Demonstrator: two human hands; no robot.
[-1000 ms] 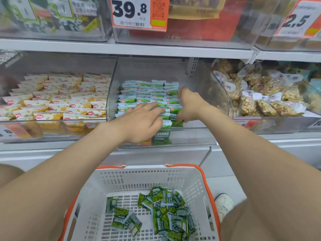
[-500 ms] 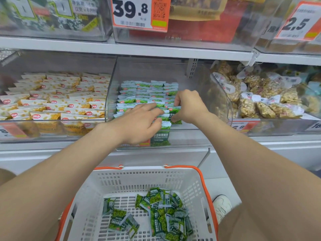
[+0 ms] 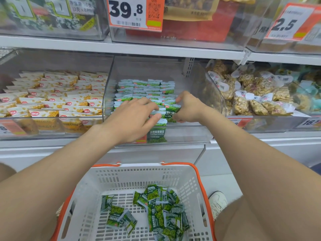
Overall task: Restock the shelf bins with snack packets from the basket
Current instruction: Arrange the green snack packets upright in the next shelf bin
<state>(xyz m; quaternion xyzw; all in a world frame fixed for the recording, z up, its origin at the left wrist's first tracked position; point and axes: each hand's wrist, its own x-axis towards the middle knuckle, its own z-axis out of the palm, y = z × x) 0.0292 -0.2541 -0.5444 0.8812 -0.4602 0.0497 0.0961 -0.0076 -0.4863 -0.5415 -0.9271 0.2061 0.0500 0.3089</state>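
Note:
Both my hands reach into the clear middle shelf bin (image 3: 191,134), which holds rows of green pea snack packets (image 3: 145,89). My left hand (image 3: 133,117) lies over the front rows with fingers stretched, touching the packets. My right hand (image 3: 189,108) pinches a green packet (image 3: 171,110) at the front right of the rows. Another green packet (image 3: 157,133) stands upright against the bin's front wall. Below, a white basket with orange handles (image 3: 139,173) holds several loose green packets (image 3: 156,211).
The left bin holds yellow-and-white snack packets (image 3: 52,94). The right bin holds clear bags of brownish snacks (image 3: 251,94). A shelf above carries boxes and price tags (image 3: 135,13). A white shoe (image 3: 217,202) shows on the floor beside the basket.
My right hand has drawn slightly nearer and lower and now pinches a packet at the front. My left hand stays on the front rows, fingers a bit more spread.

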